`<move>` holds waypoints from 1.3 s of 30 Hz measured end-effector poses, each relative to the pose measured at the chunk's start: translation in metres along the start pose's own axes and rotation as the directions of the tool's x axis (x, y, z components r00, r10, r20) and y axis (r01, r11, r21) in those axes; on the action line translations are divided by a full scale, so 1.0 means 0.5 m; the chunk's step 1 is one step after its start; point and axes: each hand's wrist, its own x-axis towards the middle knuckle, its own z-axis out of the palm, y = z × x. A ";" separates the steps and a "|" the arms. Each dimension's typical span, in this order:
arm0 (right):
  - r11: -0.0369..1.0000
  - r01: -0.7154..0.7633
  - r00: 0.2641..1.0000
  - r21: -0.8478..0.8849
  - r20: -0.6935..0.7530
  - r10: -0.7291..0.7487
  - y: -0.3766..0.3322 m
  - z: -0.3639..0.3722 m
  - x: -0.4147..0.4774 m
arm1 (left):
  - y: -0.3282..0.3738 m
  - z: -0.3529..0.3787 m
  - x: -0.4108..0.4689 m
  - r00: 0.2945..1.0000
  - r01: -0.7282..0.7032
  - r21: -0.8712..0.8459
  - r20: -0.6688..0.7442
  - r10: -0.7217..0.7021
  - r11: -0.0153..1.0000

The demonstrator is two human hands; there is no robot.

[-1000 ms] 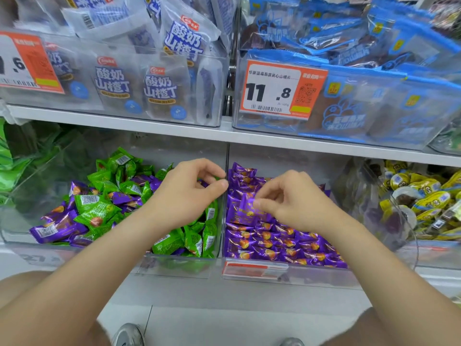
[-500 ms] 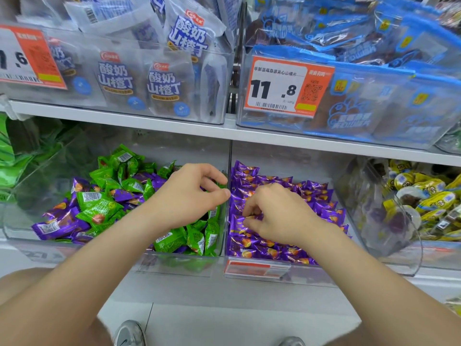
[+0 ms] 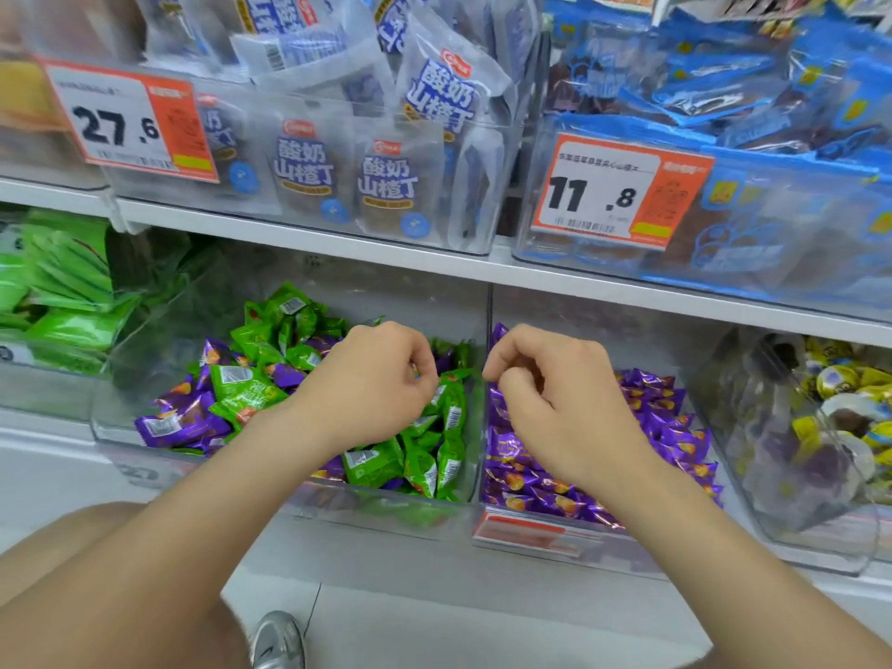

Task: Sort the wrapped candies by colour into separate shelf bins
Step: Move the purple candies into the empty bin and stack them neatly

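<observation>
Where left hand (image 3: pixel 371 383) hovers — green candies (image 3: pixel 449 417) lie beneath its curled fingers (image 3: pixel 425 364).

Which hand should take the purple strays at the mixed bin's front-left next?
Left. The left hand hangs over the mixed bin, nearer the purple strays; the right hand sits across the divider, over the purple bin.

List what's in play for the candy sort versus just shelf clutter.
In play: left hand, right hand, green candies, stray purple candies among them, mixed bin, sorted purple candies, purple bin.
Clutter: yellow candies, white snack packs, blue packs, price tags, green packets, shoe.
</observation>
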 end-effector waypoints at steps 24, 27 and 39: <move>0.905 0.179 0.929 -0.387 0.370 -0.026 -0.108 0.269 0.139 | -0.244 -0.131 -0.037 0.948 0.123 0.303 0.244 -0.202 0.945; 0.919 0.056 0.973 -0.390 0.230 0.038 -0.091 0.251 0.149 | -0.244 -0.128 -0.035 0.961 0.098 0.315 0.217 -0.172 0.944; 0.971 0.211 0.839 -0.114 0.530 -0.120 -0.102 0.244 0.123 | -0.237 -0.092 0.021 0.988 0.096 0.336 0.084 -0.131 0.937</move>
